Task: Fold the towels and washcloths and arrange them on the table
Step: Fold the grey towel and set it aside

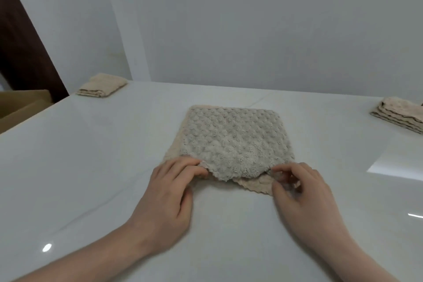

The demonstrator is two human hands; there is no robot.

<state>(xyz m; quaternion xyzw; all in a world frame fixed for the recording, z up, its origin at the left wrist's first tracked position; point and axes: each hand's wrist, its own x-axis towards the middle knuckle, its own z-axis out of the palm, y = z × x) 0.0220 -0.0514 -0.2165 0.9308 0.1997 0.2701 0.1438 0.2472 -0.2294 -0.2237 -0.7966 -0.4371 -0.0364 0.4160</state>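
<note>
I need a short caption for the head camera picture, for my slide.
Both hands pinch the near corners of a grey washcloth on a white table.

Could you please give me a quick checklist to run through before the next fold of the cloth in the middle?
1. Left hand grips the cloth at its near left corner: ok.
2. Right hand grips the near right corner: ok, the fingers pinch the edge.
3. Near edges lined up: not ok, the grey upper layer sits short of the beige layer under it and bulges in the middle.
4. Far edge flat and square: ok.
5. Room on the table around the cloth: ok.
6. Folded stacks clear of the work: ok, the left stack and right stack lie far off at the sides.
</note>
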